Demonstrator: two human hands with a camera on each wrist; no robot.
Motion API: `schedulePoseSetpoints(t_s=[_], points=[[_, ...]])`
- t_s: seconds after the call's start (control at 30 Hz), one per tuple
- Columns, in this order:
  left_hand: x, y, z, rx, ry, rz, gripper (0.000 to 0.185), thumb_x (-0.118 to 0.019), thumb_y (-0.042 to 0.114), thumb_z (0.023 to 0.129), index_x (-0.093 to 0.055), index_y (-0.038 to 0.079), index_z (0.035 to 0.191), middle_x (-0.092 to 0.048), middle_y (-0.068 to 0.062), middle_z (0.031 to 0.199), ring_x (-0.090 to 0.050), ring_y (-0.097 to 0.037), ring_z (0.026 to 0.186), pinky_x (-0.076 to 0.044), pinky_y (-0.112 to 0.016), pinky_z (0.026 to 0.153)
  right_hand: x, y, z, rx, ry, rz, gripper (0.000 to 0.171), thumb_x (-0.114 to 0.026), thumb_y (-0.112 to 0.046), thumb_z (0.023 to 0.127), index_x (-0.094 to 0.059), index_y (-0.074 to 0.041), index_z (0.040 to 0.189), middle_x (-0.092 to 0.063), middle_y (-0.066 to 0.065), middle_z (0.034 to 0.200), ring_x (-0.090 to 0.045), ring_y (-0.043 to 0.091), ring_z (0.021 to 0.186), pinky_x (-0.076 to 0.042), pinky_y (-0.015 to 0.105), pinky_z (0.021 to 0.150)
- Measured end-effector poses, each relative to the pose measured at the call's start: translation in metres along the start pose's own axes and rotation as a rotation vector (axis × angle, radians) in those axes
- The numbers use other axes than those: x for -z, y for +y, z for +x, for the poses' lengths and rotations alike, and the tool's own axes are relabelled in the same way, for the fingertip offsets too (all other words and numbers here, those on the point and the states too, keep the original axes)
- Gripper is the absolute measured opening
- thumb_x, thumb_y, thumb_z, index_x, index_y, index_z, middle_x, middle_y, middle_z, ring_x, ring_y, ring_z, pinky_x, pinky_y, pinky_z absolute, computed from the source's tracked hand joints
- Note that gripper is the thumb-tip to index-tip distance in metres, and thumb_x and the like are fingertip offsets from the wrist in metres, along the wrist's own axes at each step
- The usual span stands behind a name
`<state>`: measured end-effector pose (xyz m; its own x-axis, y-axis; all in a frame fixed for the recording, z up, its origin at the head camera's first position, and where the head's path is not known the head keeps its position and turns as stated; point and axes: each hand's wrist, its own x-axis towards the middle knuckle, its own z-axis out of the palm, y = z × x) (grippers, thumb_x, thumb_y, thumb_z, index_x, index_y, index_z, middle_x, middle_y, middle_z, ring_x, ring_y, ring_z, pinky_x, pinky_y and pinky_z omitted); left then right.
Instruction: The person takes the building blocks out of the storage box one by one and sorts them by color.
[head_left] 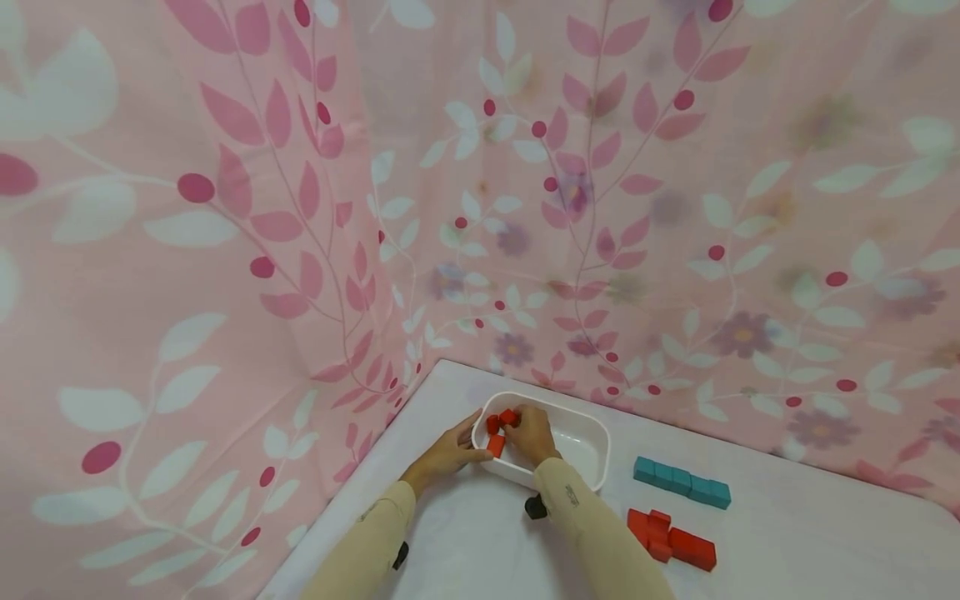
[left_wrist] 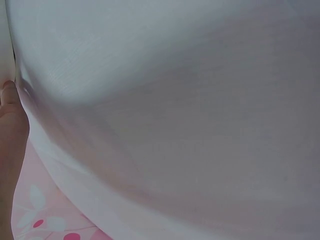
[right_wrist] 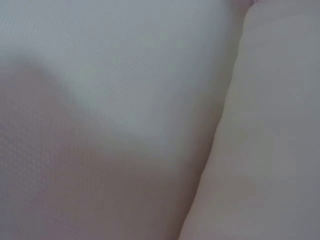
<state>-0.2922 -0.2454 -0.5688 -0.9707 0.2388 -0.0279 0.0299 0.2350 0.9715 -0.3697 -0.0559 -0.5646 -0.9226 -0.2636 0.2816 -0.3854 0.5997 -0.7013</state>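
A white oval-cornered plastic tub (head_left: pixel 592 467) stands on the white-covered table in the head view. My left hand (head_left: pixel 446 454) holds its left end, with the fingers on the outer wall and the thumb along the near rim. Inside the tub, my right hand (head_left: pixel 532 433) pinches a small red block (head_left: pixel 508 417) at the left end. Beside that block are another small red block (head_left: pixel 492 424) and a longer red block (head_left: pixel 496 446). In the left wrist view only part of the left hand (left_wrist: pixel 12 135) shows; the right wrist view holds blurred cloth and sleeve.
To the right of the tub lies a row of teal blocks (head_left: pixel 681 481). Nearer to me, several red blocks (head_left: pixel 692 548) lie together on the table (head_left: pixel 795 542). Pink floral curtains (head_left: pixel 675 250) hang along the table's left and back edges.
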Motion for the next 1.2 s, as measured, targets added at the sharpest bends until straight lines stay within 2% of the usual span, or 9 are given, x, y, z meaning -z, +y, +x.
schedulePoseSetpoints(t_s=[0.2,0.4,0.53,0.73,0.93,1.2], points=[[-0.003,-0.003,0.001,0.041,0.004,-0.016,0.085,-0.074,0.020,0.088,-0.023,0.025,0.156,-0.033,-0.011,0.155,-0.036,-0.030,0.139,-0.040,-0.044,0.106,0.010,0.001,-0.007,-0.060,0.000,0.067,0.018,-0.077,-0.001,0.077,-0.070,0.002,0.094,-0.065,0.006,0.082,-0.056,0.021,0.074,-0.056,0.033,0.073],[-0.004,-0.002,0.004,0.035,-0.005,-0.030,0.085,-0.074,0.019,0.088,-0.023,0.026,0.156,-0.034,-0.012,0.154,-0.037,-0.029,0.139,-0.039,-0.044,0.107,0.029,0.004,-0.011,-0.017,0.030,0.073,0.021,-0.077,-0.001,0.075,-0.072,0.000,0.095,-0.067,0.008,0.081,-0.055,0.020,0.073,-0.053,0.032,0.069],[-0.006,-0.002,0.005,0.026,-0.004,-0.025,0.085,-0.074,0.018,0.089,-0.023,0.025,0.156,-0.033,-0.012,0.155,-0.036,-0.029,0.139,-0.039,-0.043,0.107,0.046,0.005,-0.015,-0.028,0.033,0.084,0.025,-0.078,-0.003,0.075,-0.074,-0.002,0.100,-0.069,0.006,0.083,-0.056,0.018,0.075,-0.052,0.030,0.070],[-0.005,-0.005,0.000,0.049,0.006,-0.007,0.085,-0.074,0.021,0.088,-0.023,0.027,0.156,-0.030,-0.009,0.157,-0.035,-0.030,0.140,-0.040,-0.043,0.105,0.077,0.000,-0.033,-0.045,0.071,0.117,0.029,-0.080,-0.005,0.073,-0.074,-0.003,0.101,-0.071,0.006,0.085,-0.062,0.018,0.076,-0.057,0.035,0.075],[-0.002,-0.005,-0.001,0.026,0.008,-0.030,0.085,-0.074,0.020,0.088,-0.023,0.027,0.156,-0.028,-0.008,0.158,-0.034,-0.030,0.141,-0.040,-0.040,0.105,0.113,-0.002,-0.054,-0.026,0.097,0.118,0.031,-0.080,-0.005,0.074,-0.073,-0.006,0.104,-0.070,0.005,0.095,-0.066,0.022,0.086,-0.057,0.038,0.082],[0.001,-0.005,0.001,0.027,-0.002,-0.070,0.086,-0.073,0.016,0.089,-0.022,0.028,0.156,-0.030,-0.009,0.157,-0.035,-0.029,0.140,-0.042,-0.039,0.104,0.164,0.020,-0.090,0.025,0.125,0.065,0.037,-0.079,-0.003,0.075,-0.070,-0.002,0.110,-0.068,0.009,0.104,-0.067,0.026,0.094,-0.056,0.037,0.081]])
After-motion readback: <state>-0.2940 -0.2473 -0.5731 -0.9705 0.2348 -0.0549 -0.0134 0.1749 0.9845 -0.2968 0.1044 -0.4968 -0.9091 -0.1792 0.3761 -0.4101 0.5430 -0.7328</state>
